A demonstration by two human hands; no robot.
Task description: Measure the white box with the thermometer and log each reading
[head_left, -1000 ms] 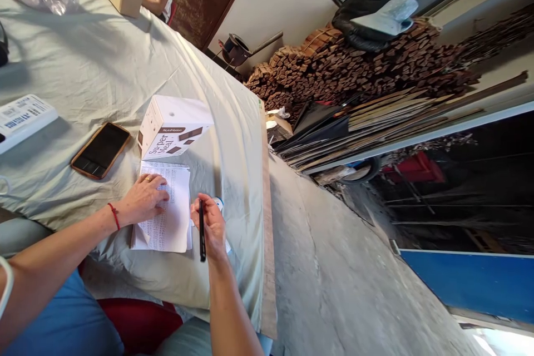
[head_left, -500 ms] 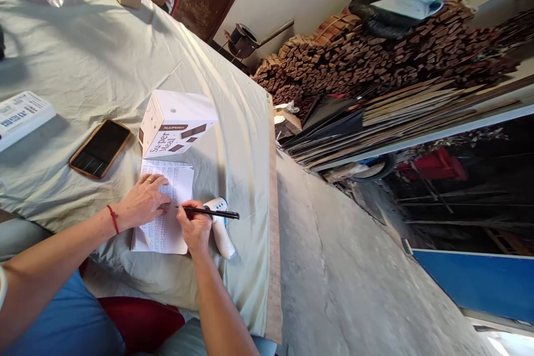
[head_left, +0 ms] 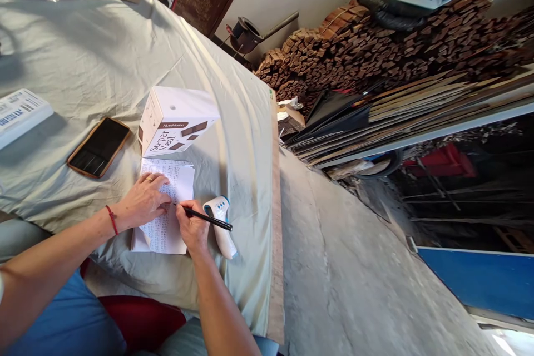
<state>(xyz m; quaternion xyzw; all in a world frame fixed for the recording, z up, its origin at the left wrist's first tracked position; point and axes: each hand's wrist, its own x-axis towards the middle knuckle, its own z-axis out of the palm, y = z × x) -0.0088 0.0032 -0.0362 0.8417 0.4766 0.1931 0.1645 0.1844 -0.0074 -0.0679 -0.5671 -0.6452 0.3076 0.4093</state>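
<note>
1. Since a second ago, the right hand (head_left: pixel 194 228) has moved left to the paper (head_left: pixel 162 238).
2. Its fingers clamp the black pen (head_left: pixel 208 218).
3. Left hand (head_left: pixel 149 199) rests on the paper, fingers slightly apart.
4. Paper lies just beside the white box (head_left: pixel 173 122).

1. The sole view looks from the wearer's head, forward and down over the near edge of the beige, cloth-draped tabletop (head_left: pixel 104 61).
2. It is near that edge (and rolled sideways), reaching past the right edge to grey concrete floor (head_left: pixel 317 267).
</note>
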